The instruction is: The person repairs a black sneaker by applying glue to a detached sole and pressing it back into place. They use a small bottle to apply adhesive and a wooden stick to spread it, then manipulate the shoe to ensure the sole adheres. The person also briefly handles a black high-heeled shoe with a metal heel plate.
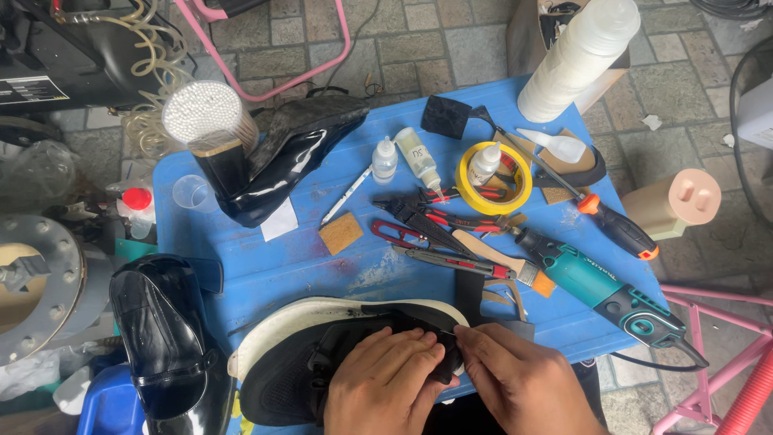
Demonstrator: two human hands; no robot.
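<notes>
A black sneaker with a white sole [322,322] lies on its side at the near edge of the blue table [282,266]. Both hands press on its heel end. My left hand [386,383] rests on the shoe's upper, fingers curled over a black part at the heel. My right hand [515,379] pinches the same black part from the right. What lies under the fingers is hidden.
Tools crowd the table's right half: a teal rotary tool [600,286], a paintbrush [503,258], pliers [435,213], red snips [398,234], a screwdriver [612,221], a yellow tape roll [493,179] and small glue bottles [419,157]. A black high-heeled boot [282,157] lies at the back, a glossy black shoe [161,338] at left.
</notes>
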